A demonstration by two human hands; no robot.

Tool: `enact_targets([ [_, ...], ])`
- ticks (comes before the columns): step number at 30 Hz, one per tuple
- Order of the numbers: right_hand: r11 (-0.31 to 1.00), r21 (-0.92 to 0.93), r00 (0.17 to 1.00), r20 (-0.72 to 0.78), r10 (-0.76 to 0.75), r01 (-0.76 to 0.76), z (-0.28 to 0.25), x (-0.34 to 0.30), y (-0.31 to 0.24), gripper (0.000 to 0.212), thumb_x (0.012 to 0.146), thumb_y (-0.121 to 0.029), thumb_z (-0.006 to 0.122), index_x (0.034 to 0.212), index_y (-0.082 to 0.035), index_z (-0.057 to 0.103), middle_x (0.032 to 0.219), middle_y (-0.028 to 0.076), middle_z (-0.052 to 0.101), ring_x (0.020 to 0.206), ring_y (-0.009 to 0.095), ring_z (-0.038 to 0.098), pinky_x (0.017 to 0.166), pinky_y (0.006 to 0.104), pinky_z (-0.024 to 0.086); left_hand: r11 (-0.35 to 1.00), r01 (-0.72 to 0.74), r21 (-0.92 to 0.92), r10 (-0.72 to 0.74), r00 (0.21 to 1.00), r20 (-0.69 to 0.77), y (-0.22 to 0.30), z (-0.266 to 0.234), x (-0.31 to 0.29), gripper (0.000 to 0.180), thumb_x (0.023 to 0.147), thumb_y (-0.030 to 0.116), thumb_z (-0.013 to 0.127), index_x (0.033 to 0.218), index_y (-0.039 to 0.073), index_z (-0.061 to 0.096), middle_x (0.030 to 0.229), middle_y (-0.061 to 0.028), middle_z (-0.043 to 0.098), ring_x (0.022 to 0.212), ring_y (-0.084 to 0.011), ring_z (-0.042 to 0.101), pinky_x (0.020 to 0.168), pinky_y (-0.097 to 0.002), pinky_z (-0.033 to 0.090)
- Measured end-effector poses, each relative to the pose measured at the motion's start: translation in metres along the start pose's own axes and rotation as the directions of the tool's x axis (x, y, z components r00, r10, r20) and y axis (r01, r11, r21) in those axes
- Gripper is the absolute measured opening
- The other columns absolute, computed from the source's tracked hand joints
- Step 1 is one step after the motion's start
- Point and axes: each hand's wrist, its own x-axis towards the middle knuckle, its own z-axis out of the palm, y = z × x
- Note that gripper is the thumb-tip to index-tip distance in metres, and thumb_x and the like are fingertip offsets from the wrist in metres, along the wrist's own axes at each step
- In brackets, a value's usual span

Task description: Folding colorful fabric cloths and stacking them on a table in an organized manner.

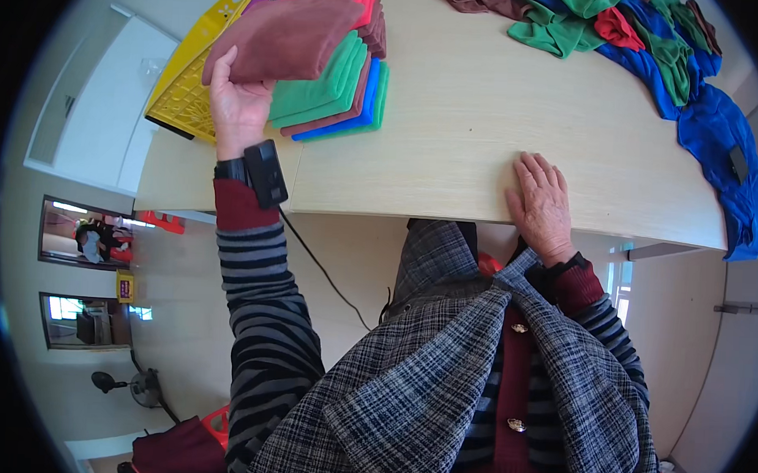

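Note:
At the far left of the table, my left hand [239,105] grips a folded brown towel [290,36] by its near edge, fingers underneath. The towel is held above a stack of folded towels, with a green towel [317,97] on its near part and brown, blue and more green layers below. Red and brown folded towels [373,21] show behind. My right hand [541,201] lies flat on the table's near edge, fingers stretched out, holding nothing.
A yellow plastic basket [182,88] stands left of the stack. Loose green, blue, red and brown cloths [649,54] lie heaped at the far right, a blue cloth [721,150] hanging over the table's right edge. A black cable [327,272] runs from my left wrist.

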Motion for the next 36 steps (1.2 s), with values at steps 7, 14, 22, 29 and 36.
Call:
enact_targets([
  [7,1.000,0.028,1.000,0.011,-0.014,0.013,0.000,0.003,-0.005,0.049,0.092,-0.025,0.060,0.135,0.000,0.055,0.144,0.016,0.052,0.139,0.034,0.042,0.118,0.0484,0.029,0.967,0.245,-0.068,-0.254,0.913,-0.320,-0.059,-0.088,0.046,0.031,0.093,0.014,0.067,0.120,0.001,0.061,0.122,-0.0115,0.067,0.117,-0.0288,0.063,0.103,-0.0478,0.051],
  [14,0.999,0.051,1.000,0.003,0.005,-0.005,-0.001,0.003,-0.006,0.050,0.092,-0.026,0.060,0.135,0.000,0.054,0.144,0.018,0.051,0.139,0.036,0.042,0.118,0.0488,0.030,0.893,0.422,-0.159,-0.424,0.905,0.019,-0.049,-0.128,0.067,0.036,0.095,0.017,0.066,0.127,0.004,0.059,0.129,-0.0133,0.064,0.119,-0.0291,0.060,0.108,-0.0456,0.046],
  [22,0.970,0.227,0.994,0.042,-0.098,0.086,-0.010,0.003,0.046,0.044,0.091,-0.028,0.064,0.127,-0.002,0.062,0.136,0.017,0.058,0.133,0.034,0.049,0.113,0.0456,0.035,0.696,-0.122,0.707,0.436,0.855,-0.282,-0.081,-0.091,-0.028,0.045,0.099,0.026,0.062,0.129,-0.005,0.051,0.127,-0.0178,0.055,0.114,-0.0265,0.058,0.095,-0.0353,0.049],
  [29,0.774,0.537,0.934,0.298,0.197,-0.334,-0.067,0.078,0.143,0.031,0.094,-0.023,0.065,0.116,-0.001,0.069,0.098,0.010,0.074,0.084,0.017,0.069,0.077,0.0306,0.055,0.494,-0.202,0.846,0.084,0.979,0.185,-0.198,-0.026,-0.149,0.005,0.098,0.008,0.061,0.098,0.003,0.063,0.091,-0.0001,0.061,0.077,-0.0087,0.053,0.067,-0.0255,0.046],
  [36,0.769,0.435,0.853,-0.004,0.522,-0.468,-0.102,0.140,0.331,0.026,0.090,-0.023,0.067,0.106,-0.004,0.073,0.094,0.010,0.075,0.079,0.020,0.070,0.072,0.0338,0.055,0.226,-0.472,0.852,0.059,0.880,0.472,-0.243,0.020,-0.177,0.003,0.089,0.000,0.065,0.089,0.003,0.063,0.081,-0.0081,0.059,0.066,-0.0231,0.057,0.059,-0.0340,0.047],
])
